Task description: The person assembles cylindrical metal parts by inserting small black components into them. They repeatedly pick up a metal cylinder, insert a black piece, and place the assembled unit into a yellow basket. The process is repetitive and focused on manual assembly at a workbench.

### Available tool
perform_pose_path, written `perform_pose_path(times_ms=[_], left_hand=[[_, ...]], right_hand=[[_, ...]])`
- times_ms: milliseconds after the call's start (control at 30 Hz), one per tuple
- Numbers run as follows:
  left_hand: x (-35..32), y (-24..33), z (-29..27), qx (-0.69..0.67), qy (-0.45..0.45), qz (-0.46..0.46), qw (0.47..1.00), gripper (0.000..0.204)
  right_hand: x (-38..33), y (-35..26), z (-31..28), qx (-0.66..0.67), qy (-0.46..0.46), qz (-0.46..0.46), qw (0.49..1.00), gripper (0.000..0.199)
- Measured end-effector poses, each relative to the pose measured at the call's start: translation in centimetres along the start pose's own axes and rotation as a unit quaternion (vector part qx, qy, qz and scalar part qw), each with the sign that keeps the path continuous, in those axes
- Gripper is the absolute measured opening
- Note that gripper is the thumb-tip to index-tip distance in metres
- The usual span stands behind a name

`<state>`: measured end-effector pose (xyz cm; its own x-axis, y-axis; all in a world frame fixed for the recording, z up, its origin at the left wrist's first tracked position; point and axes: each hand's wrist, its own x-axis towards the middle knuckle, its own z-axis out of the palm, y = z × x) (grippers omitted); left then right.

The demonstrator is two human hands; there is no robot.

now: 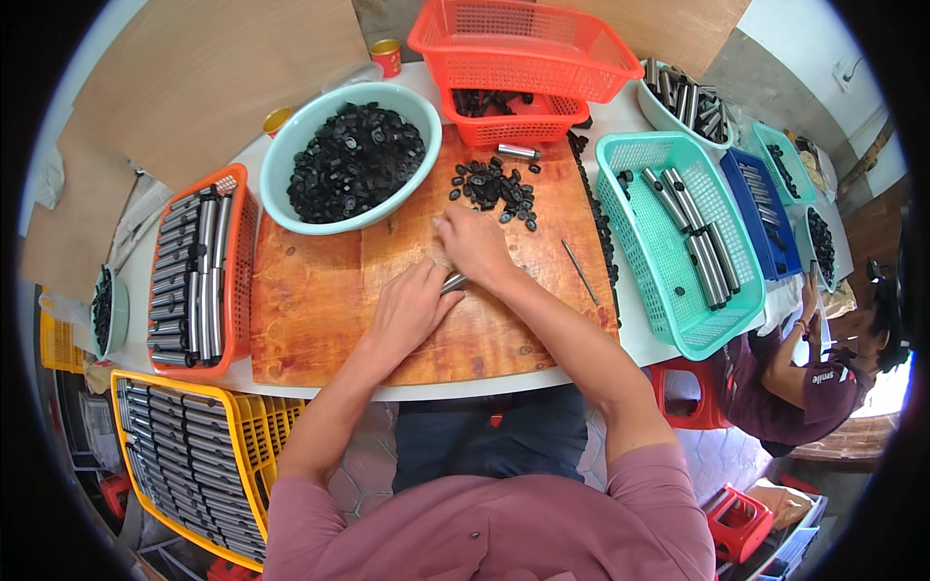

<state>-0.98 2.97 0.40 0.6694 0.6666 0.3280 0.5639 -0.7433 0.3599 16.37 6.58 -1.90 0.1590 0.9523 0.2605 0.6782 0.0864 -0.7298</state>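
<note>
The worn orange wooden board point(320, 310) on the desk lies under both hands. The round pale-green plastic bowl point(291, 145) of black caps stands beyond them. The left hand point(407, 310) and right hand point(475, 247) pinch a short grey metal tube point(452, 283) (mostly hidden) between their fingers; loose black plastic caps point(496, 186) lie just beyond.

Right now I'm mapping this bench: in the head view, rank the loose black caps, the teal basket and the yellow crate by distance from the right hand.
1. Loose black caps, just beyond the right hand.
2. Teal basket, to its right.
3. Yellow crate, lower left, beside the table.
</note>
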Motion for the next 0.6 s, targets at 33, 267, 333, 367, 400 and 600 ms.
perform_pose_path(times_ms=[33, 267, 333, 367, 400, 600], left_hand=[[0.2, -0.1, -0.3, -0.022, 0.014, -0.009, 1.000, 0.027], [-1.8, -0.5, -1.1, -0.554, -0.010, -0.342, 0.759, 0.033], [-1.9, 0.5, -1.7, -0.591, 0.006, -0.370, 0.716, 0.033], [-2.0, 1.1, -1.8, -0.578, 0.012, -0.378, 0.723, 0.033], [-2.1, 1.1, -1.3, -0.568, 0.004, -0.365, 0.737, 0.033], [-3.8, 1.0, -2.2, -0.509, 0.042, -0.299, 0.806, 0.035]], right_hand=[[0.2, 0.3, -0.1, 0.061, 0.005, 0.030, 0.998, 0.027], [-0.6, 1.2, -0.6, 0.306, 0.052, 0.049, 0.949, 0.042], [-0.4, 2.7, 0.7, 0.290, 0.018, 0.055, 0.955, 0.043], [-0.7, 1.9, 0.4, 0.294, 0.009, 0.068, 0.953, 0.043], [-0.8, 1.4, 0.1, 0.300, 0.020, 0.060, 0.952, 0.038], [-0.8, 2.1, -0.5, 0.278, 0.001, 0.050, 0.959, 0.034]])
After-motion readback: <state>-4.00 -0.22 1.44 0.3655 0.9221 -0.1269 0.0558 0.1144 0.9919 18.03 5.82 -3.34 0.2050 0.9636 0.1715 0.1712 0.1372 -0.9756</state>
